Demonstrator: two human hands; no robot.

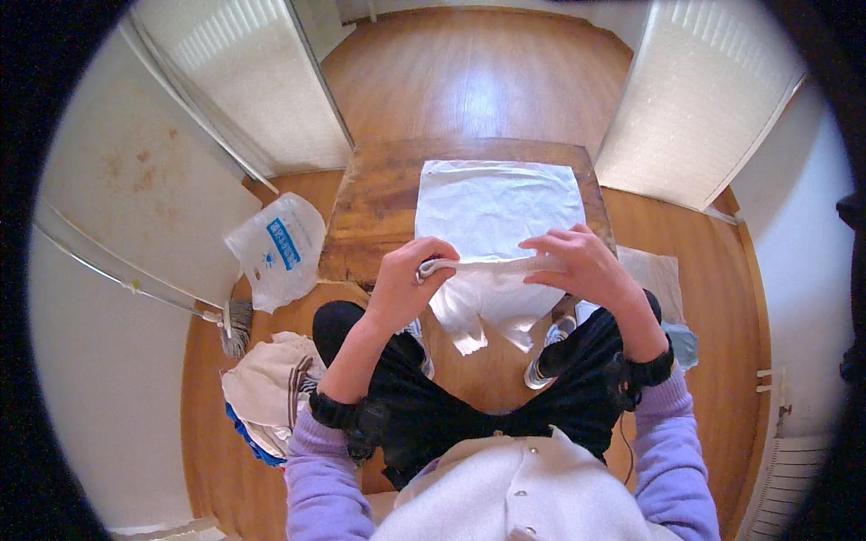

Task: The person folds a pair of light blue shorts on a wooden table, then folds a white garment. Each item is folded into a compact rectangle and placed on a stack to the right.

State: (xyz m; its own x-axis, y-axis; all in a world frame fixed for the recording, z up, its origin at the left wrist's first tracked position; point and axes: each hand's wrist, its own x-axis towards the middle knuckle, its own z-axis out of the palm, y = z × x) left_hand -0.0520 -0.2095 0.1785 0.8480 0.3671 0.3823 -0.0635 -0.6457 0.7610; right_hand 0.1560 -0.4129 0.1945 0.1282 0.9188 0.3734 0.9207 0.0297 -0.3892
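Note:
A thin folded white bundle, seen edge-on, spans between my two hands at the table's near edge. It looks like cloth, but I cannot tell for certain. My left hand pinches its left end, where rolled layers show between thumb and fingers. Its right end is gripped by my right hand, thumb below and fingers above. Under the bundle a white plastic carrier bag lies flattened and creased on the wooden table. Two handle-like flaps of white plastic hang over the near edge, between my knees.
On the floor to the left are a printed plastic bag, a mop head and a heap of clothes. Right of the table lie a pale sheet and a grey-blue cloth. White panels stand beyond both sides.

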